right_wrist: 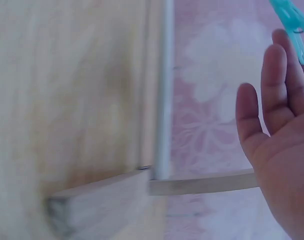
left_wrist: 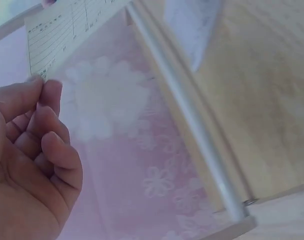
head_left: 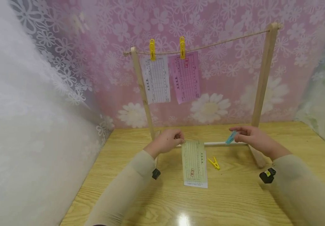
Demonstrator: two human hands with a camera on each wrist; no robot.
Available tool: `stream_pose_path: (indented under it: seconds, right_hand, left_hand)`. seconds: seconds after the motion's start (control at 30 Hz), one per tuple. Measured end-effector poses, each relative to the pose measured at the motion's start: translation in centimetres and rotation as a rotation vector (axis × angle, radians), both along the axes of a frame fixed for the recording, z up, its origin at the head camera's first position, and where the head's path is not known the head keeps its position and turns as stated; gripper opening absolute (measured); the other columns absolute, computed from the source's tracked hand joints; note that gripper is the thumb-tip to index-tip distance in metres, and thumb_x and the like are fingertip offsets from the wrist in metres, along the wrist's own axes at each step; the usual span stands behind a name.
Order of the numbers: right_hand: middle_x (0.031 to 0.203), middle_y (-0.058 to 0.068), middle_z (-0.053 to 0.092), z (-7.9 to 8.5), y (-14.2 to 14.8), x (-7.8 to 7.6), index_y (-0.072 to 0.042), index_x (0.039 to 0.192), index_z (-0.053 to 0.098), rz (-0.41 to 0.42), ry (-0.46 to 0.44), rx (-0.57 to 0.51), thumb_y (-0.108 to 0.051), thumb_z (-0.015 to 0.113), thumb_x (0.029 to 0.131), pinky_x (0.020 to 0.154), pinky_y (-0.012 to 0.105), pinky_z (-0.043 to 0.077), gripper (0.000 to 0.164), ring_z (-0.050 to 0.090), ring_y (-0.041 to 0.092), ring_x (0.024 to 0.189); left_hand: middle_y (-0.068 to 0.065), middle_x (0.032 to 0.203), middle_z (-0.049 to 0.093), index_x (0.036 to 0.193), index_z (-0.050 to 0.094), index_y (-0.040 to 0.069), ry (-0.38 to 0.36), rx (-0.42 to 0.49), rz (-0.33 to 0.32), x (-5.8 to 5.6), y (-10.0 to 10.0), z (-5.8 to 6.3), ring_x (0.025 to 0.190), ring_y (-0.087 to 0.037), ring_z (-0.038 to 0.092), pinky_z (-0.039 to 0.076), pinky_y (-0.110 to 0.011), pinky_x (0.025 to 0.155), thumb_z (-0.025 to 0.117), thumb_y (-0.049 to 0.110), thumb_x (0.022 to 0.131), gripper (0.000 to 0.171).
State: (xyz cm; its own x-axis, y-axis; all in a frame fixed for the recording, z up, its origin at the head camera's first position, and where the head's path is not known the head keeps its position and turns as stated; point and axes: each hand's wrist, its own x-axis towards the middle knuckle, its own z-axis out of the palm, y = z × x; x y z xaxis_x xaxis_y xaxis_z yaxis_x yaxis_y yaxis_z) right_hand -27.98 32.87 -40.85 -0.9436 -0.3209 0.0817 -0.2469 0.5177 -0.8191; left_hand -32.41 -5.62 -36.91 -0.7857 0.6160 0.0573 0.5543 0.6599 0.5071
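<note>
My left hand [head_left: 168, 140] pinches the upper left corner of a pale yellow printed form [head_left: 192, 160] between thumb and forefinger. The form hangs in front of the rack, above the table. A white sheet [head_left: 203, 185] shows past its lower and right edges. In the left wrist view, the thumb and finger grip the corner of the yellow form [left_wrist: 52, 42]. My right hand [head_left: 250, 137] holds a blue clothespin [head_left: 231, 137] by its fingertips, to the right of the form. Only part of the clothespin [right_wrist: 292, 22] shows in the right wrist view.
A rope [head_left: 224, 41] runs between two wooden posts [head_left: 262, 78]. Yellow clothespins [head_left: 182, 47] clip a white form [head_left: 158, 81] and a pink form [head_left: 186, 78] to it. A loose yellow clothespin [head_left: 214, 163] lies on the table [head_left: 156, 204]. A white bar [head_left: 214, 143] joins the posts low down.
</note>
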Motion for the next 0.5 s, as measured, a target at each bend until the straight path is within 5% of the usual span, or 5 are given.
stream_pose_path:
  seconds: [0.17,0.37,0.5]
  right_hand:
    - [0.13,0.006,0.062,2.3,-0.2,0.4,-0.008,0.149,0.046,-0.031,0.043,-0.053,-0.033,0.053,0.107,0.098,0.059,0.042,0.049,0.061,0.018,0.113]
    - [0.142,-0.002,0.053,5.5,-1.0,1.1,-0.019,0.15,0.05,-0.086,0.09,-0.08,-0.034,0.053,0.107,0.103,0.066,0.034,0.046,0.056,0.02,0.116]
    - [0.145,0.002,0.05,7.4,-1.5,1.4,-0.019,0.152,0.047,-0.078,0.102,-0.065,-0.033,0.053,0.107,0.103,0.036,0.042,0.047,0.054,0.009,0.118]
  left_hand:
    - [0.005,0.088,0.064,0.098,0.064,0.019,0.046,0.045,0.026,0.4,0.0,1.9,0.076,-0.011,0.056,0.049,-0.027,0.064,0.064,0.026,0.102,0.008]
    - [0.004,0.088,0.065,0.099,0.065,0.017,0.127,0.071,0.04,0.7,0.7,4.1,0.077,-0.011,0.057,0.049,-0.027,0.067,0.063,0.023,0.103,0.008]
    - [0.005,0.087,0.065,0.1,0.066,0.016,0.176,0.102,0.039,0.9,1.2,5.3,0.076,-0.011,0.058,0.05,-0.026,0.067,0.064,0.021,0.102,0.006]
